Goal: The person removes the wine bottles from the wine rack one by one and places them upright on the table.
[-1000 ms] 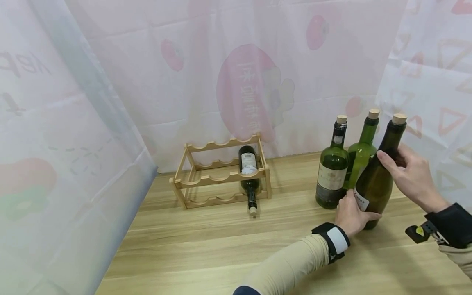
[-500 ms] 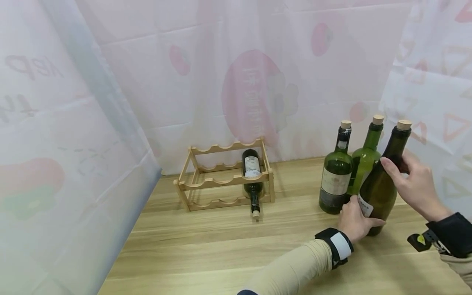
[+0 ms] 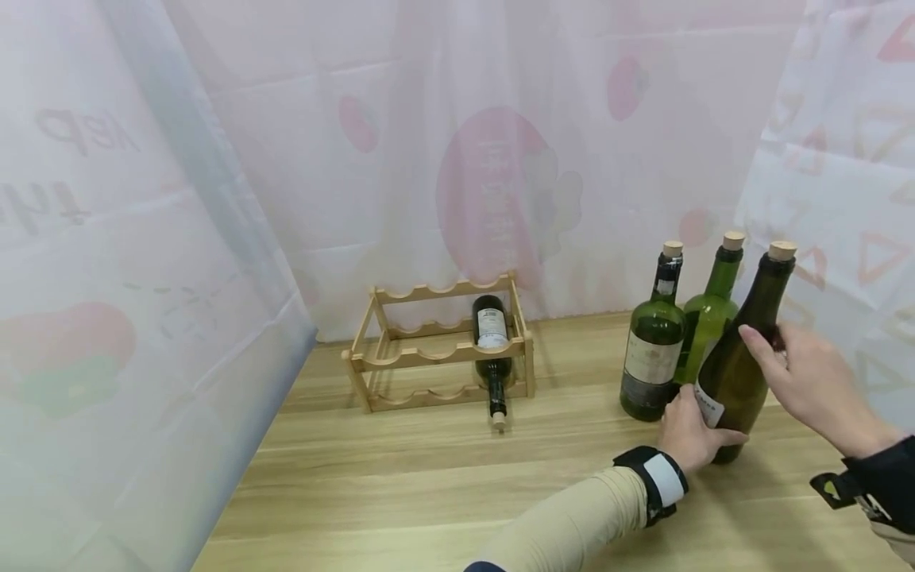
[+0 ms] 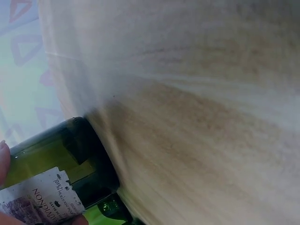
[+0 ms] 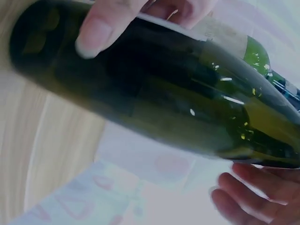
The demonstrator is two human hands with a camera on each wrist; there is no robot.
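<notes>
A dark olive-green wine bottle (image 3: pixel 738 361) with a cork in its mouth leans slightly to the right at the right of the head view. My left hand (image 3: pixel 692 429) grips its lower body, thumb across the front and fingers beside the white label (image 4: pixel 44 199). Higher up, my right hand (image 3: pixel 811 373) holds the bottle's shoulder, its thumb on the near side. In the right wrist view, the right hand's fingers (image 5: pixel 253 194) curve under the shoulder. Close by on the left stand two more corked bottles, a green one (image 3: pixel 652 357) with a cream label and a lighter green one (image 3: pixel 704 318), partly hidden.
A wooden wine rack (image 3: pixel 443 359) stands left of centre, near the back of the wood-grain table (image 3: pixel 400 485). In its rightmost slot lies a dark bottle (image 3: pixel 492 334), corked neck toward me. Printed cloth (image 3: pixel 386 191) hangs behind and at both sides.
The head view has shifted a little, so the scene sits lower in the frame. My right wrist has moved slightly right and down; both hands still hold the same bottle.
</notes>
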